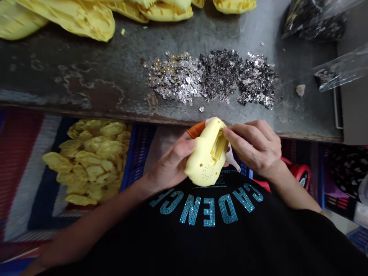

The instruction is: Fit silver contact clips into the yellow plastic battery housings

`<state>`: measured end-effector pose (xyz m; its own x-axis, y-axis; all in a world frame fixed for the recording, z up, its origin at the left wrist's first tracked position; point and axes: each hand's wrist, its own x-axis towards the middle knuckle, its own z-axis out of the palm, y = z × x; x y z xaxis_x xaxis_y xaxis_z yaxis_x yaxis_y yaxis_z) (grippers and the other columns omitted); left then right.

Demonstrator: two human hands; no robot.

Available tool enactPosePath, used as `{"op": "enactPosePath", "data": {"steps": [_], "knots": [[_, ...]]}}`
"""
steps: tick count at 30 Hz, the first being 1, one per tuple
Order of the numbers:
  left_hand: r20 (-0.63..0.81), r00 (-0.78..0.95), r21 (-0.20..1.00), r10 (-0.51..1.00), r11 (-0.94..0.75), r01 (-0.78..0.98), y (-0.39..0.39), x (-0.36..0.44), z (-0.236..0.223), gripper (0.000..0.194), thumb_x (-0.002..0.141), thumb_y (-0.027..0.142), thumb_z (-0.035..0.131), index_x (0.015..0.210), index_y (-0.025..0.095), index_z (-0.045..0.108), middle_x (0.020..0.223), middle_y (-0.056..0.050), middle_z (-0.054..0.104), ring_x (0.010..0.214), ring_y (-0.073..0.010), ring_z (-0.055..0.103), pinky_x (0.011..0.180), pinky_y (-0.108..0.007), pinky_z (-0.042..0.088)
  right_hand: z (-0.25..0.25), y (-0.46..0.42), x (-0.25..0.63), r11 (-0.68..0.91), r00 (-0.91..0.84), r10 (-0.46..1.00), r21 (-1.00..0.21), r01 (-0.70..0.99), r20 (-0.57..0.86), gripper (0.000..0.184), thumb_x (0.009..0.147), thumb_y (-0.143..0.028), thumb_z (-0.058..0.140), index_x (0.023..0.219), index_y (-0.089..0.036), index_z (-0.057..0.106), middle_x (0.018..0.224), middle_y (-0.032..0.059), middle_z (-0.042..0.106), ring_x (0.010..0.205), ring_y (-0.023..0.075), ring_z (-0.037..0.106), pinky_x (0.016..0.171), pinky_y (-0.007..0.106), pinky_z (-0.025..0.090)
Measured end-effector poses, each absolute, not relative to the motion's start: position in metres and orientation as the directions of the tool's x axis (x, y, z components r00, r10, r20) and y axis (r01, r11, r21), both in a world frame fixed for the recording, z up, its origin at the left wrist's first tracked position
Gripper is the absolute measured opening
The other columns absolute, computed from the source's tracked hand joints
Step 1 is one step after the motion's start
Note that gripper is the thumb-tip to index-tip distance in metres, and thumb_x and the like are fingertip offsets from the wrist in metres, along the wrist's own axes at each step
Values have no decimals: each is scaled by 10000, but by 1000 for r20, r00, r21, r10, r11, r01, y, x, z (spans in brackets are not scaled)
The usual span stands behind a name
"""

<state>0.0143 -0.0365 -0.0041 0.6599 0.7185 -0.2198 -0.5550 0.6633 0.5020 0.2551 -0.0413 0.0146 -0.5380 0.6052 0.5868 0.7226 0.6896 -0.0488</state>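
Note:
My left hand (175, 159) is wrapped round a yellow plastic shell (201, 157), tilted in front of my chest. An open battery compartment (219, 147) in the shell faces right, and small speaker holes dot its lower end. An orange band covers part of a left finger. My right hand (255, 143) pinches at the top end of the compartment; whatever sits between thumb and forefinger is too small and covered to name. Just beyond the hands, on the metal bench, lie piles of small metal contact plates (175, 78), with darker pieces (221, 73) in the middle.
More yellow shells (83, 19) lie along the bench's far side. At the right are plastic bags of metal parts (316, 23) and a small whitish lump (300, 90). Below the bench edge (115, 117), yellow plastic pieces (94, 161) are heaped at the left.

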Motion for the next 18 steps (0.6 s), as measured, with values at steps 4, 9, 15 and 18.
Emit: {"op": "enactPosePath", "data": {"steps": [4, 9, 15, 18], "knots": [[-317, 591, 527, 742, 656, -541, -41, 12, -12, 514, 958, 392, 811, 1461, 310, 742, 1452, -35, 796, 1257, -287, 795, 1088, -407, 658, 12, -44, 248, 690, -561, 616, -37, 722, 553, 229, 1086, -152, 629, 1270, -202, 757, 1094, 89, 831, 858, 208, 668, 696, 376, 519], [-336, 586, 522, 738, 663, -536, -36, 15, -3, 745, 916, 500, 810, 1597, 266, 618, 1434, -129, 794, 1285, -390, 782, 1034, -524, 690, 12, -38, 255, 597, -326, 792, -544, 590, 516, 262, 1062, -162, 700, 1275, -271, 806, 1107, 52, 830, 930, 177, 763, 791, 330, 622], [-329, 614, 545, 717, 676, -497, -36, 13, 2, 863, 938, 508, 793, 1724, 303, 500, 1481, -143, 777, 1319, -431, 767, 1036, -563, 689, 14, -21, 268, 331, -233, 937, -881, 338, 262, 281, 987, -388, 856, 1214, -224, 825, 1055, 22, 793, 856, 129, 720, 721, 254, 587], [-284, 628, 580, 725, 651, -489, -41, 8, -6, 782, 954, 487, 812, 1682, 366, 552, 1458, -69, 797, 1294, -394, 788, 1072, -529, 671, 14, -14, 266, 231, -343, 930, -938, 259, 135, 372, 986, -435, 858, 1255, -184, 800, 1071, 40, 786, 882, 128, 716, 743, 245, 584]]}}
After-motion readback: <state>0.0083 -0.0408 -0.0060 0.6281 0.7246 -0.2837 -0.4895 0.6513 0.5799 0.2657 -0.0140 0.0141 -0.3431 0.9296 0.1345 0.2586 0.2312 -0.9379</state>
